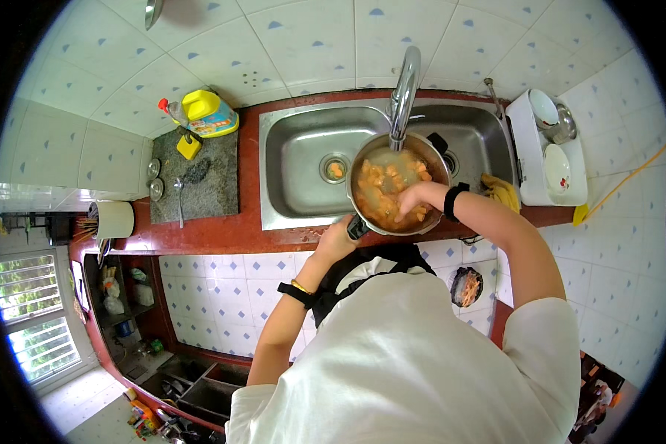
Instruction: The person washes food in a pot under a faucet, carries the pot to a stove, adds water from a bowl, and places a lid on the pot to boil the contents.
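Observation:
A metal pot (pixel 443 166) sits over the divider of the double-bowl sink, under the tip of the chrome faucet (pixel 406 83). Cloudy water and many orange chunks (pixel 374 180), apparently cut vegetable, fill it. My left hand (pixel 334 240) grips the pot's black long handle (pixel 358 226) at the counter's front edge. Inside the pot, my right hand (pixel 413 200) reaches down among the chunks; its fingertips are partly hidden, so whether they hold any piece is unclear. A short black handle (pixel 437 143) sticks out on the pot's far side.
Orange scraps (pixel 334 170) lie in the drain of the left sink bowl (pixel 297 194). A yellow cloth (pixel 500 191) hangs at the right rim, beside a white dish rack (pixel 574 186). Leftward are a stone board (pixel 216 188), a spoon (pixel 180 202) and a yellow jug (pixel 213 114).

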`<move>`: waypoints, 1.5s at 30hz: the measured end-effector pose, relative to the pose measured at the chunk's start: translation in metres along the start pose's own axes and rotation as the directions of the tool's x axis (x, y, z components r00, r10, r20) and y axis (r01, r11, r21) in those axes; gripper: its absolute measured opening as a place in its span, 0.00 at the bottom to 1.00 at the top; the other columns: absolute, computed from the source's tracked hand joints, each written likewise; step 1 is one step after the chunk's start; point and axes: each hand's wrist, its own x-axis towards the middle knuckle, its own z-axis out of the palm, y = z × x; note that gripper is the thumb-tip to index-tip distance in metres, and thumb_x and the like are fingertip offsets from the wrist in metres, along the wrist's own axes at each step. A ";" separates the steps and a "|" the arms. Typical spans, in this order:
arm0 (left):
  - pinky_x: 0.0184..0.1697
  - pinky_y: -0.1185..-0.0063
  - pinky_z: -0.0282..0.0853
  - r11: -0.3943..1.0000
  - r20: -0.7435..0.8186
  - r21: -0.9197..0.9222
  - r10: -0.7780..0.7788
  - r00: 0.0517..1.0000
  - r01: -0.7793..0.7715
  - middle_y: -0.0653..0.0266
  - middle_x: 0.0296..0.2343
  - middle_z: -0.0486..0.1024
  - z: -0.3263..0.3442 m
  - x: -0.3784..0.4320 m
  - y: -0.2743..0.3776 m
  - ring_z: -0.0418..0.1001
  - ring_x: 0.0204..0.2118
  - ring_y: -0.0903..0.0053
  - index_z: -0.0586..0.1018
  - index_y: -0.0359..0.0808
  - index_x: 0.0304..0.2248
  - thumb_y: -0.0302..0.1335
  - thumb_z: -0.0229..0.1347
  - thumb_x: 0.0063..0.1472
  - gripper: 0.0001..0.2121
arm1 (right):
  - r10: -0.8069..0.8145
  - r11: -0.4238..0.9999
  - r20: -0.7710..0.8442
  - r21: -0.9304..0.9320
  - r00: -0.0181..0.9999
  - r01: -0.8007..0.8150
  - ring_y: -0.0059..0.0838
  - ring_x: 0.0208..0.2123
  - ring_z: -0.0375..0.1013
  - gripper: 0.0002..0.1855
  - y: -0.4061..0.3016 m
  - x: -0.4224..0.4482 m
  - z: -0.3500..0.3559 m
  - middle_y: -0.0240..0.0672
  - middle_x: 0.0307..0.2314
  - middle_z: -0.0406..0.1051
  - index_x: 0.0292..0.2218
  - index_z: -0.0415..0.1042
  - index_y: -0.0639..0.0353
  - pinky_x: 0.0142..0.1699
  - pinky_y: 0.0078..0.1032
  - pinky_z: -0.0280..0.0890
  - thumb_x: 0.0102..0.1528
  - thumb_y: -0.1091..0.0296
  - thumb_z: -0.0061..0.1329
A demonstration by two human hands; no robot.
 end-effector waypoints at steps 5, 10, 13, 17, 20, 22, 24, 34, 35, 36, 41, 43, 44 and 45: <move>0.34 0.68 0.66 0.996 -0.024 -0.091 0.017 1.000 -0.019 0.46 0.28 0.72 -0.004 -0.003 0.009 0.69 0.34 0.54 0.70 0.33 0.36 0.25 0.54 0.44 0.17 | -0.065 0.989 0.135 -0.123 0.989 0.082 0.42 0.48 0.60 0.35 -0.008 0.011 0.010 0.45 0.50 0.56 0.53 0.55 0.59 0.48 0.34 0.59 0.46 0.53 0.46; 0.34 0.67 0.66 0.997 -0.033 -0.083 -0.010 0.999 0.008 0.46 0.28 0.72 -0.003 -0.002 0.007 0.69 0.34 0.54 0.70 0.34 0.36 0.25 0.55 0.43 0.17 | -0.372 0.927 -0.232 -0.133 0.899 0.350 0.37 0.35 0.69 0.20 -0.014 -0.023 -0.021 0.45 0.35 0.69 0.41 0.68 0.60 0.40 0.30 0.63 0.48 0.60 0.46; 0.36 0.72 0.66 0.998 0.016 -0.047 -0.038 0.999 0.039 0.45 0.30 0.72 -0.003 -0.004 0.003 0.71 0.35 0.57 0.68 0.31 0.42 0.24 0.57 0.43 0.23 | -0.006 0.999 -0.630 0.021 0.776 0.024 0.40 0.27 0.71 0.13 -0.028 -0.086 -0.067 0.46 0.23 0.71 0.29 0.72 0.62 0.35 0.33 0.64 0.47 0.62 0.44; 0.36 0.69 0.66 0.999 0.012 -0.050 0.001 1.000 0.000 0.46 0.29 0.72 -0.002 -0.001 0.004 0.70 0.35 0.55 0.68 0.32 0.40 0.25 0.56 0.43 0.21 | -0.105 0.993 -0.869 -0.121 0.483 -0.003 0.45 0.33 0.69 0.10 0.052 -0.031 -0.118 0.47 0.27 0.70 0.29 0.71 0.61 0.36 0.35 0.64 0.47 0.69 0.40; 0.36 0.69 0.66 0.999 0.003 -0.033 0.007 1.000 -0.007 0.46 0.29 0.72 -0.004 -0.001 0.009 0.70 0.35 0.55 0.68 0.32 0.39 0.26 0.56 0.43 0.21 | -0.168 0.985 -0.907 -0.146 0.386 0.087 0.47 0.35 0.68 0.10 0.092 0.020 -0.131 0.49 0.29 0.70 0.28 0.72 0.62 0.38 0.37 0.63 0.44 0.75 0.39; 0.36 0.71 0.67 1.000 0.005 0.002 -0.014 1.000 0.014 0.45 0.30 0.73 -0.005 -0.003 0.009 0.72 0.35 0.57 0.68 0.31 0.42 0.26 0.57 0.43 0.24 | -0.073 0.997 -0.864 -0.057 0.499 0.047 0.49 0.34 0.68 0.11 0.083 0.023 -0.131 0.52 0.28 0.69 0.28 0.72 0.65 0.39 0.38 0.63 0.42 0.79 0.39; 0.36 0.68 0.66 0.998 -0.029 -0.066 -0.026 0.999 0.024 0.47 0.30 0.72 -0.004 -0.004 0.011 0.69 0.36 0.54 0.70 0.34 0.38 0.26 0.55 0.43 0.19 | -0.088 0.996 -0.886 -0.075 0.454 0.046 0.50 0.33 0.68 0.11 0.083 0.031 -0.125 0.52 0.28 0.69 0.28 0.72 0.65 0.39 0.38 0.63 0.41 0.79 0.40; 0.36 0.71 0.67 1.000 0.014 0.017 -0.001 1.000 0.001 0.45 0.30 0.73 -0.002 -0.001 0.003 0.72 0.35 0.57 0.66 0.32 0.44 0.27 0.57 0.44 0.24 | -0.100 0.994 -0.886 -0.067 0.452 0.090 0.48 0.29 0.70 0.11 0.083 0.039 -0.125 0.51 0.25 0.70 0.27 0.74 0.63 0.35 0.33 0.66 0.37 0.81 0.45; 0.36 0.71 0.67 1.000 0.012 0.018 0.000 1.000 -0.001 0.45 0.30 0.73 -0.002 -0.001 0.002 0.72 0.35 0.57 0.66 0.32 0.44 0.27 0.57 0.44 0.24 | -0.108 0.993 -0.882 -0.070 0.459 0.099 0.47 0.28 0.70 0.10 0.084 0.038 -0.126 0.50 0.24 0.70 0.26 0.74 0.63 0.34 0.33 0.66 0.37 0.81 0.45; 0.36 0.71 0.67 1.000 0.017 0.021 -0.018 1.000 0.018 0.45 0.30 0.73 -0.003 -0.001 0.004 0.72 0.35 0.57 0.66 0.32 0.44 0.27 0.57 0.44 0.24 | -0.110 0.992 -0.882 -0.072 0.458 0.100 0.47 0.28 0.70 0.10 0.082 0.037 -0.126 0.50 0.24 0.70 0.26 0.74 0.63 0.34 0.33 0.66 0.37 0.81 0.45; 0.36 0.70 0.67 0.999 0.027 0.030 -0.045 0.999 0.044 0.46 0.30 0.73 -0.004 -0.001 0.004 0.72 0.34 0.57 0.67 0.33 0.44 0.26 0.57 0.44 0.24 | -0.119 0.993 -0.892 -0.101 0.437 0.064 0.47 0.26 0.69 0.06 0.074 0.031 -0.125 0.49 0.21 0.69 0.22 0.73 0.63 0.31 0.35 0.64 0.40 0.77 0.44; 0.35 0.69 0.67 1.000 0.012 0.019 -0.017 1.000 0.017 0.46 0.30 0.73 -0.004 0.000 0.005 0.72 0.34 0.57 0.67 0.34 0.43 0.27 0.57 0.44 0.24 | -0.114 0.993 -0.897 -0.091 0.428 0.076 0.47 0.26 0.69 0.06 0.071 0.026 -0.124 0.50 0.22 0.69 0.22 0.73 0.63 0.31 0.35 0.64 0.40 0.76 0.44; 0.35 0.69 0.67 1.000 0.008 0.016 -0.021 1.000 0.020 0.46 0.30 0.73 -0.004 0.000 0.006 0.72 0.34 0.57 0.67 0.34 0.43 0.27 0.57 0.44 0.24 | -0.106 0.993 -0.902 -0.077 0.418 0.087 0.47 0.27 0.69 0.06 0.069 0.023 -0.123 0.50 0.22 0.69 0.23 0.73 0.62 0.31 0.35 0.63 0.41 0.76 0.43; 0.36 0.69 0.67 0.999 0.020 0.013 -0.042 0.999 0.042 0.46 0.30 0.73 -0.006 -0.001 0.011 0.72 0.35 0.57 0.67 0.33 0.43 0.27 0.57 0.44 0.23 | -0.108 0.993 -0.901 -0.079 0.420 0.086 0.47 0.27 0.69 0.06 0.067 0.020 -0.122 0.50 0.22 0.69 0.23 0.73 0.62 0.31 0.35 0.63 0.41 0.76 0.43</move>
